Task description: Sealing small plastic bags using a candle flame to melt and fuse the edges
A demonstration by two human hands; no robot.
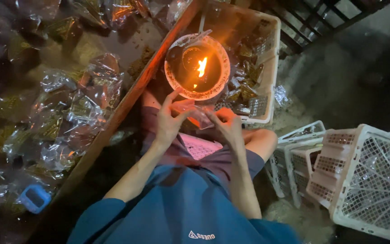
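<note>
Left hand [168,121] and right hand [228,126] fingers pinching clear packet [198,114] just below flame bowl [197,67]. Sealed packets in basket [267,58]; many unsealed heaped on worktop [113,45]. Judged partway.

white basket [375,180] cut off at right, packets [64,113] blurred

Packing workshop: plastic-wrapped packets [82,108], crates [366,176]

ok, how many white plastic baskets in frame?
4 at least: one basket behind the flame bowl, holding packets; one tipped basket far right; two nested baskets beside it. More may be hidden.
</note>
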